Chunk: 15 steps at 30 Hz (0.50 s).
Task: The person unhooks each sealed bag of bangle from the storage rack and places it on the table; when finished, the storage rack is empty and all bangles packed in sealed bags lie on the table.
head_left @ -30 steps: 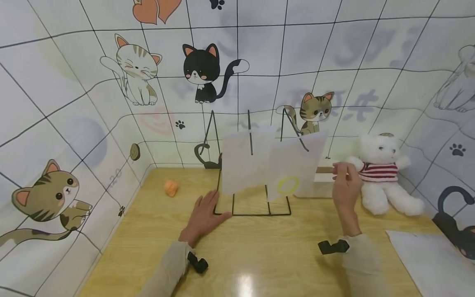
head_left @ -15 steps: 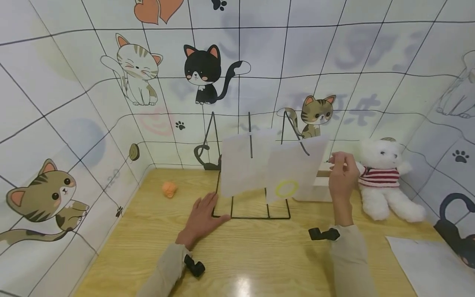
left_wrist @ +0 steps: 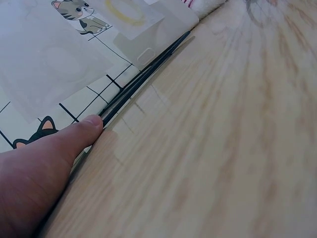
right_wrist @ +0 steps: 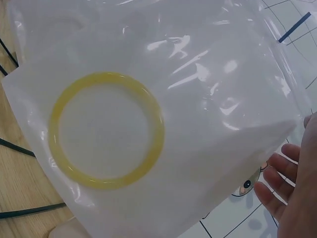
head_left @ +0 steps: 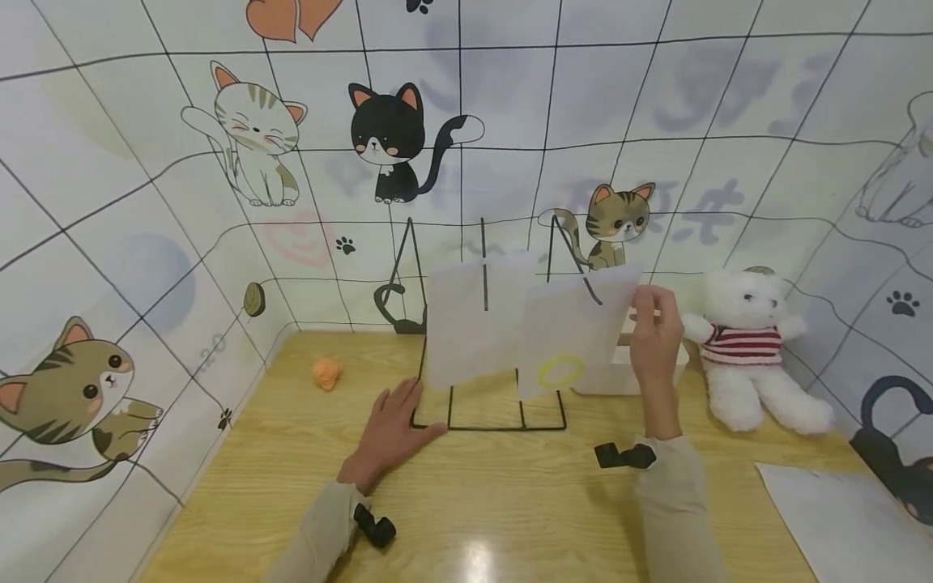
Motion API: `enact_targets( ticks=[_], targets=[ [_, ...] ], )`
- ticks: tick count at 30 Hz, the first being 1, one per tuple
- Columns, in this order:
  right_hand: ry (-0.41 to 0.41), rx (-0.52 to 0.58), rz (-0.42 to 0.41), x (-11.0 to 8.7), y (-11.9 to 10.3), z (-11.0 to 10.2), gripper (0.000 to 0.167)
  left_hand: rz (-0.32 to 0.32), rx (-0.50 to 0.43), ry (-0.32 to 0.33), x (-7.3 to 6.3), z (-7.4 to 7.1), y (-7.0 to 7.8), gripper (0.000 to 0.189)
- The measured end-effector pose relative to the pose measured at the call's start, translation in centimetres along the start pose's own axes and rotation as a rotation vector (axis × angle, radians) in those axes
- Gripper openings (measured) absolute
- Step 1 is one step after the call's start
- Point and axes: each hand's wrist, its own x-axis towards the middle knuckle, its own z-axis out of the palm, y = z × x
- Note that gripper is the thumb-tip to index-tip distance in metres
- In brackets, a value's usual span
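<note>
My left hand [head_left: 389,425] lies on the table with fingers straight, its thumb [left_wrist: 91,121] at the front bar of a black wire display rack [head_left: 503,428]. Two whitish plastic bags hang from the rack's prongs. The right bag [head_left: 583,324] contains a yellow ring like a bangle [right_wrist: 106,131]; a faint round outline shows in the left bag [head_left: 474,324]. My right hand [head_left: 656,352] is raised beside the right bag, fingertips right at its upper right edge. Its fingers [right_wrist: 282,168] are bent and spread; I cannot tell whether thumb and forefinger pinch the bag.
Behind the right bag stands a pale box [head_left: 628,376]. A white teddy bear [head_left: 747,348] in a striped shirt sits right of it. A white sheet [head_left: 845,518] lies at front right, a small orange object [head_left: 327,373] at back left. Cat-patterned cloth walls enclose the table [head_left: 510,494].
My right hand has moved left, from a gap beside the right bag to its upper edge. The left hand stays at the rack's base, and the bags hang as before.
</note>
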Motion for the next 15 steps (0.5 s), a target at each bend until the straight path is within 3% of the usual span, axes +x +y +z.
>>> enact_targets(
  ticks=[7, 15],
  targets=[
    [-0.007, 0.056, 0.008, 0.1, -1.4, -0.7, 0.036, 0.0, -0.006, -0.003, 0.0, -0.2, 0.0, 0.098],
    [-0.093, 0.09, 0.089, 0.1, -1.5, -0.5, 0.035, 0.007, -0.016, 0.006, 0.1, 0.0, -0.1, 0.097]
  ],
)
